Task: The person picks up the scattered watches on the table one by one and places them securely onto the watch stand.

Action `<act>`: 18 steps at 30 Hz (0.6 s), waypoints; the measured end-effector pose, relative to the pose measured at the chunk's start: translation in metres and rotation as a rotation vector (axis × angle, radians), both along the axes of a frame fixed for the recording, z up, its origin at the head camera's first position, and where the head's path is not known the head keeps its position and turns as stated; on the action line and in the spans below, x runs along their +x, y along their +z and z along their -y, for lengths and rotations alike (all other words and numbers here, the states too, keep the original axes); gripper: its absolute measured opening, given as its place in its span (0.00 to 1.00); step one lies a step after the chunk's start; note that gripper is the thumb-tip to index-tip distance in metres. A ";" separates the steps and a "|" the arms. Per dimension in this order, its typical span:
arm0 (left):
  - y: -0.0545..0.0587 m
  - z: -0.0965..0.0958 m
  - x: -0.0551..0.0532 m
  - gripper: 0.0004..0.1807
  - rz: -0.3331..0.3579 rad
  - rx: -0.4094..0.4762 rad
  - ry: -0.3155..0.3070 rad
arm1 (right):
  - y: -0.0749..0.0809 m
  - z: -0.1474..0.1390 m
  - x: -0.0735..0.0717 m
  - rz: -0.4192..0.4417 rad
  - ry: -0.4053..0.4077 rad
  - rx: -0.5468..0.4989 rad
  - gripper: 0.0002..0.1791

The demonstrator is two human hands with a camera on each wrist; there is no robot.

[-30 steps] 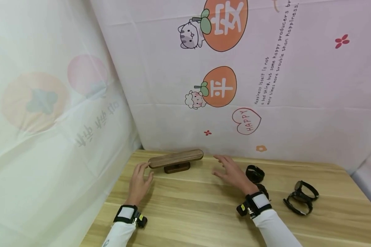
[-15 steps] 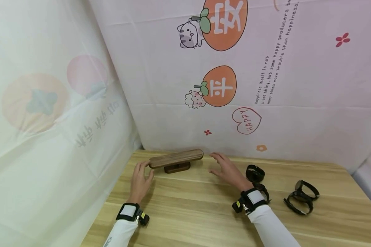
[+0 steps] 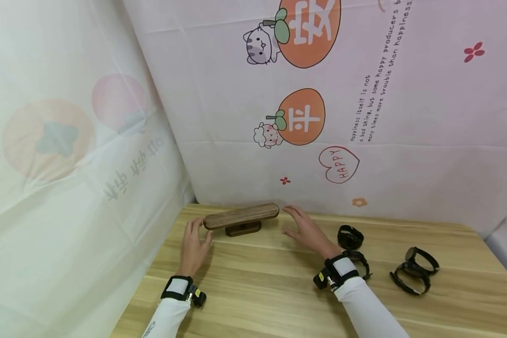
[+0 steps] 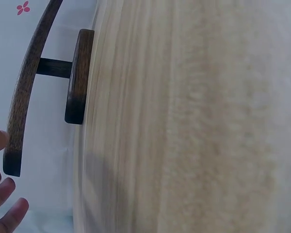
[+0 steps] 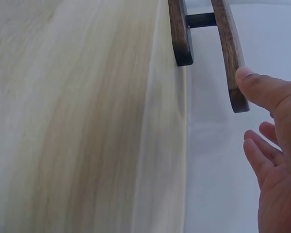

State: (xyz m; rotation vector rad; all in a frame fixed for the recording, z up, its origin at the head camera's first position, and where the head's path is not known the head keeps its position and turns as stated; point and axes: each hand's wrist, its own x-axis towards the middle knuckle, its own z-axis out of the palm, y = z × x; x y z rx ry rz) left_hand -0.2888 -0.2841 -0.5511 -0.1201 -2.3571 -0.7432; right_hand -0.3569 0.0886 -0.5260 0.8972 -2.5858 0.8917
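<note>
A dark wooden display stand (image 3: 241, 216) rests on the table near the back wall: a long curved bar on a short post above a smaller base (image 4: 79, 77). At the bar's left end is my left hand (image 3: 193, 249), fingertips right at the tip and thumb held apart. In the left wrist view its thumb overlaps the bar, with the other fingers past the end. My right hand (image 3: 307, 234) hovers just off the bar's right end, fingers spread and relaxed. The right wrist view has its thumb (image 5: 259, 87) overlapping the bar near the tip.
Black wristwatches lie to the right: one (image 3: 350, 237) behind my right wrist, another (image 3: 362, 264) partly hidden by it, and a pair (image 3: 414, 271) farther right. Printed cloth walls (image 3: 236, 178) enclose the wooden table (image 3: 253, 291) at the back and left.
My right hand has moved left, closer to the stand's right end. The left hand has shifted slightly right along with its wrist. The stand and the watches stay in place.
</note>
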 end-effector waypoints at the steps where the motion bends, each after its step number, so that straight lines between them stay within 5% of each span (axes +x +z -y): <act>1: 0.000 0.000 0.000 0.28 0.012 0.010 0.000 | -0.001 0.001 -0.001 0.007 0.003 -0.001 0.43; 8: 0.001 -0.002 -0.001 0.30 0.149 0.082 0.000 | -0.004 0.009 -0.002 0.067 0.001 0.000 0.45; 18: -0.002 -0.002 -0.001 0.32 0.194 0.108 -0.019 | -0.007 0.015 -0.003 0.098 0.005 -0.008 0.47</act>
